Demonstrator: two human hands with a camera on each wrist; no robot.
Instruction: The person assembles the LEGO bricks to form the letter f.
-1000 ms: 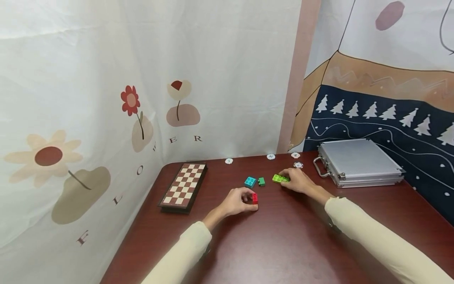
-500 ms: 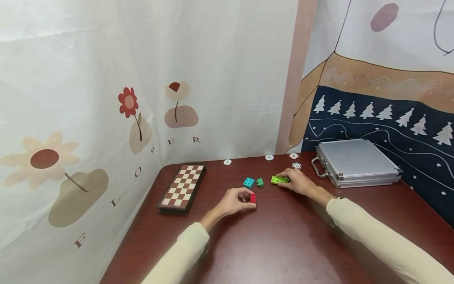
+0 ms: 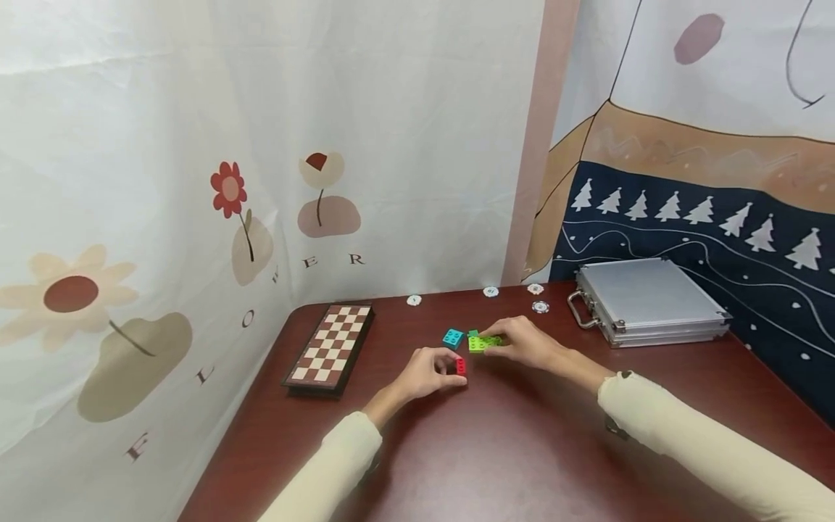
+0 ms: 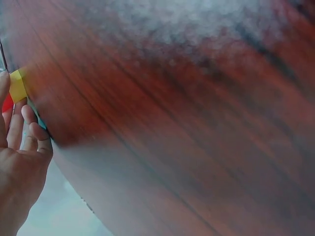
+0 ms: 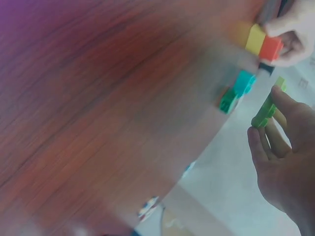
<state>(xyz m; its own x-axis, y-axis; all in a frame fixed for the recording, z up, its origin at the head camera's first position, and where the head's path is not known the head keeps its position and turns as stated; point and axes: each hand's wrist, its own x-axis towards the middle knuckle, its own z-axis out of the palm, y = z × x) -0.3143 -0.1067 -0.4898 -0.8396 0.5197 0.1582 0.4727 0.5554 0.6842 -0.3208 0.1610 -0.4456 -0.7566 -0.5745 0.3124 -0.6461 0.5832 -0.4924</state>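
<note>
My left hand [image 3: 424, 372] pinches a red toy building brick [image 3: 461, 367] between thumb and fingers. A yellow brick [image 5: 255, 39] sits joined to the red one, as the right wrist view shows. My right hand [image 3: 525, 342] grips a lime-green studded brick [image 3: 484, 344] by its edges, raised over the table. Behind the lime brick, a darker green brick [image 3: 472, 333] is partly covered in the head view. Beside that lies a turquoise brick [image 3: 453, 338]. In the right wrist view the turquoise and dark green bricks stand side by side on the tabletop.
A chessboard box [image 3: 330, 344] lies at the left of the dark red table [image 3: 470, 449]. At the back right stands a silver case [image 3: 652, 297] with its handle facing left. Several poker chips [image 3: 491, 291] lie along the back edge, below the hanging cloth.
My right hand has lifted the lime-green brick and carried it left, in front of the dark green brick. The left hand keeps its grip on the red brick. The head view has shifted slightly.
</note>
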